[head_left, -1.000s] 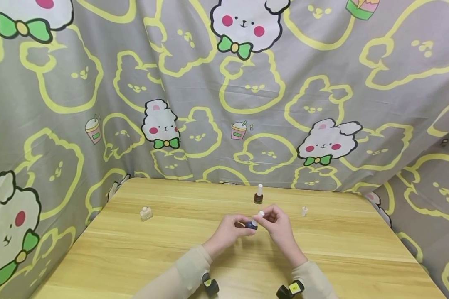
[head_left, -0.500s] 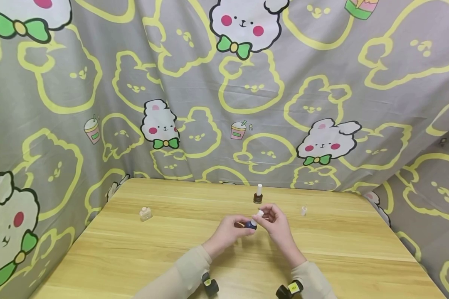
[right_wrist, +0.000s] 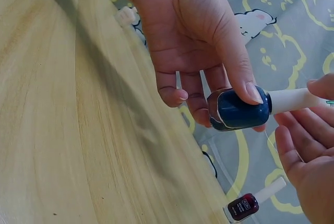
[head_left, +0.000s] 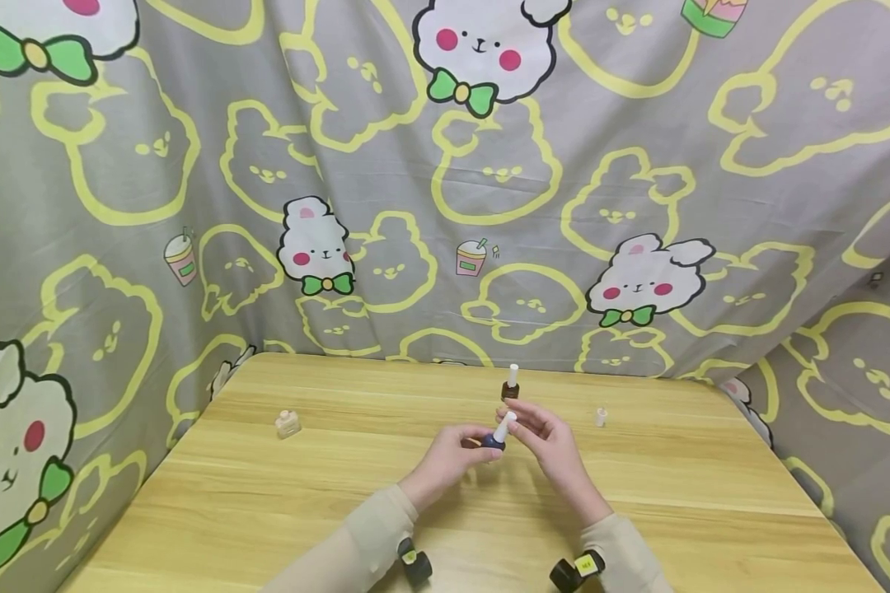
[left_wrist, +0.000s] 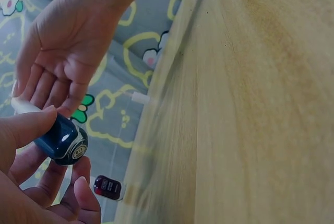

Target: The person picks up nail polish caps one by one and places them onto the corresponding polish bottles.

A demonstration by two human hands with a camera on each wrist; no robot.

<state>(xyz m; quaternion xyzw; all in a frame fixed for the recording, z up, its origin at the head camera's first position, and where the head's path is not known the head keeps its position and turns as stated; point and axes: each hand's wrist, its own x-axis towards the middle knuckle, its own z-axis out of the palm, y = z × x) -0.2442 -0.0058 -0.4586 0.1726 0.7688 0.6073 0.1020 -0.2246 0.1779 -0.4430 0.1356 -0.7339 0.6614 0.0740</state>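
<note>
Above the middle of the table, my left hand (head_left: 448, 459) grips a dark blue nail polish bottle (head_left: 493, 442) between thumb and fingers. Its tall white cap (head_left: 503, 428) sits on the neck and leans up toward my right hand (head_left: 555, 441). My right thumb and a fingertip pinch the cap's far end, the other fingers loosely extended. In the left wrist view the glossy blue bottle (left_wrist: 58, 138) shows its base label, left thumb across its shoulder. The right wrist view has the bottle (right_wrist: 241, 108) lying sideways, its cap (right_wrist: 292, 100) reaching to my right thumb.
Behind my hands stands a dark red nail polish bottle (head_left: 510, 391) with a white cap. A small white cap-like piece (head_left: 601, 417) stands to the right. A pale, uncapped bottle (head_left: 288, 424) is at the left. A patterned curtain (head_left: 400, 181) hangs behind the wooden table (head_left: 267, 511).
The blue bottle has tilted more upright, and more of its white cap shows. My right fingers have loosened and shifted toward the cap's end. The left hand stays nearly in place.
</note>
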